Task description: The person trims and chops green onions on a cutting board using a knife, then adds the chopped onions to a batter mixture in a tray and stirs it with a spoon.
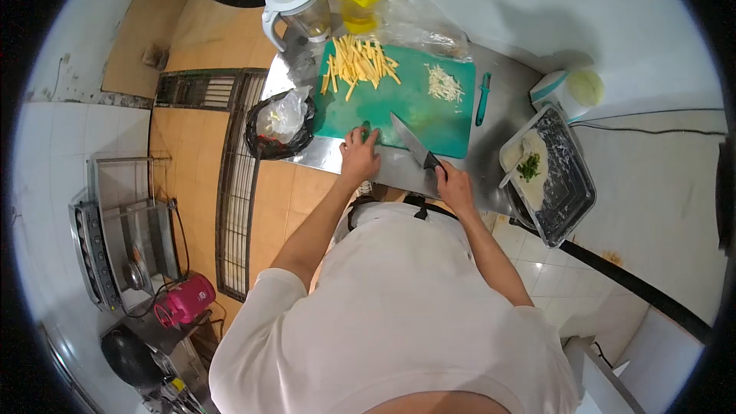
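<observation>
My right hand (457,188) is closed around the black handle of a kitchen knife (410,136). Its blade lies over the front part of a green cutting board (418,116), pointing up and left. At the board's front edge, my left hand (360,156) has bent fingertips around a small dark green piece (366,126), too small to name. Yellow sticks (359,65), perhaps cut potato, are heaped at the board's back left. Thin whitish shreds (443,84) form a smaller pile at the right.
A lidded jug (297,4) and a yellow-labelled oil pouch (356,1) stand behind the board. A black-lined waste bag (282,124) sits left; a green peeler-like tool (483,100) lies right. Further right is a metal tray (567,184) holding white mixture and chopped greens (529,168).
</observation>
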`<state>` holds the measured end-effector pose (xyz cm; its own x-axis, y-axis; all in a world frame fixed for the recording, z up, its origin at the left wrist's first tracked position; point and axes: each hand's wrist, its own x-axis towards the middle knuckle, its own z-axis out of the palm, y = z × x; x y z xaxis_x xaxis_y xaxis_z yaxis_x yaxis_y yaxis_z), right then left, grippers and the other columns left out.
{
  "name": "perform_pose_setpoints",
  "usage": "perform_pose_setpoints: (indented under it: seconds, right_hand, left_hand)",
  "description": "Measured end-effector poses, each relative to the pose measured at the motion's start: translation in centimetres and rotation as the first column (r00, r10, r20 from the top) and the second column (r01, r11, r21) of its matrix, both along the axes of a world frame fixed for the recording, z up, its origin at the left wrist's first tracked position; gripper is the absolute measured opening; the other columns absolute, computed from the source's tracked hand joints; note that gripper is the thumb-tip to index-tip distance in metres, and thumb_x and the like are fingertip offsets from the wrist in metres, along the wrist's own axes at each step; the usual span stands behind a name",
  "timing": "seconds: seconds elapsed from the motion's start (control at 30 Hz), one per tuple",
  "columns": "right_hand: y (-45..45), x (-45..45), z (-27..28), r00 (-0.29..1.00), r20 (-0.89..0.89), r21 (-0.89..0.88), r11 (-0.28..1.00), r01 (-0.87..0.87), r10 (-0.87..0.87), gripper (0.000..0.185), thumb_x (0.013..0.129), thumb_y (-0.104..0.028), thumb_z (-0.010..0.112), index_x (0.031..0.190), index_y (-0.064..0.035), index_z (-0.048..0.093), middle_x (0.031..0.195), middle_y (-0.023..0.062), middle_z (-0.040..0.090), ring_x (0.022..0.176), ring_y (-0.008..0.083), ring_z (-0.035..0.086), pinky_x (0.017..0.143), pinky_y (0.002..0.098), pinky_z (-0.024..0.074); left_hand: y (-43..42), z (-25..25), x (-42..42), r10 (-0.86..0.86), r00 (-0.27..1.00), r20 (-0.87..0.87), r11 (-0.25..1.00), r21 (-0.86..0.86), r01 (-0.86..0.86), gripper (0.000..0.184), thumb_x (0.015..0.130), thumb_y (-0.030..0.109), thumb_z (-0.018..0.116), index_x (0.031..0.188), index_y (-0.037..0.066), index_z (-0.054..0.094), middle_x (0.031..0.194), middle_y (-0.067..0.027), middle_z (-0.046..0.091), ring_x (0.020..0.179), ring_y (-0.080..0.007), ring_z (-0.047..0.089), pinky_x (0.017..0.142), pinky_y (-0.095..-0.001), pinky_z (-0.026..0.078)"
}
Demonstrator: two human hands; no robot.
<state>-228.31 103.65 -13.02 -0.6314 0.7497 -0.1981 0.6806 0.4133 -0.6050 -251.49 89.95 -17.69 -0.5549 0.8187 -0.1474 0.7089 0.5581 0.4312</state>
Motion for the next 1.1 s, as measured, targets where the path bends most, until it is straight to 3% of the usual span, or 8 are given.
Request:
perform_pose_setpoints:
  seconds: [0.3,0.53,0.7,0.9,1.1]
  right_hand:
    - [0.1,-0.4,-1.7,0.997,-0.075,-0.084,0.996,-0.008,0.001,0.034,0.096,-0.031,0.058,0.115,-0.0056,0.071,0.092,0.0267,0.070,0.087,0.0460,0.068,0.080,0.0510,0.0536]
    - [0.6,-0.9,-0.5,1.000,-0.002,-0.116,0.993,-0.015,0.015,0.034,0.096,-0.031,0.057,0.113,-0.0054,0.071,0.093,0.0270,0.069,0.087,0.0468,0.067,0.081,0.0519,0.0530]
    - [0.5,-0.6,-1.3,1.000,-0.025,-0.200,0.980,0.010,-0.015,0.035,0.097,-0.032,0.057,0.114,-0.0049,0.071,0.096,0.0265,0.070,0.090,0.0463,0.067,0.083,0.0512,0.0530]
    - [0.3,-0.5,-1.9,0.998,-0.063,-0.142,0.990,-0.021,0.012,0.035,0.097,-0.031,0.057,0.115,-0.0036,0.070,0.098,0.0254,0.070,0.093,0.0456,0.067,0.085,0.0481,0.0531]
    - [0.2,-0.5,-2.3,0.997,-0.072,-0.188,0.982,0.004,-0.018,0.036,0.097,-0.030,0.058,0.117,-0.0020,0.069,0.093,0.0236,0.071,0.085,0.0376,0.071,0.077,0.0421,0.0524]
  left_hand:
    - [0.9,-0.4,0.8,0.063,0.998,0.030,0.997,0.039,-0.064,0.076,0.072,0.010,0.065,0.145,0.014,0.048,0.146,-0.0159,0.038,0.137,-0.0412,0.033,0.103,-0.0605,0.033]
    - [2.1,0.8,0.7,0.047,0.999,0.002,0.999,-0.008,-0.047,0.075,0.073,0.009,0.068,0.144,0.007,0.046,0.147,-0.0162,0.036,0.136,-0.0414,0.032,0.102,-0.0591,0.034]
    - [2.7,0.0,1.1,0.044,0.999,-0.031,0.999,-0.007,-0.044,0.078,0.071,0.008,0.069,0.145,0.009,0.046,0.148,-0.0153,0.036,0.136,-0.0413,0.032,0.102,-0.0583,0.034]
    - [2.8,-0.3,1.2,0.008,0.999,-0.035,1.000,-0.005,-0.008,0.081,0.070,0.007,0.067,0.148,0.013,0.044,0.149,-0.0158,0.035,0.136,-0.0432,0.031,0.102,-0.0606,0.033]
    - [2.9,0.2,1.2,-0.018,0.995,-0.099,1.000,0.017,0.020,0.081,0.071,0.006,0.066,0.148,0.017,0.043,0.150,-0.0168,0.034,0.134,-0.0454,0.033,0.102,-0.0622,0.032]
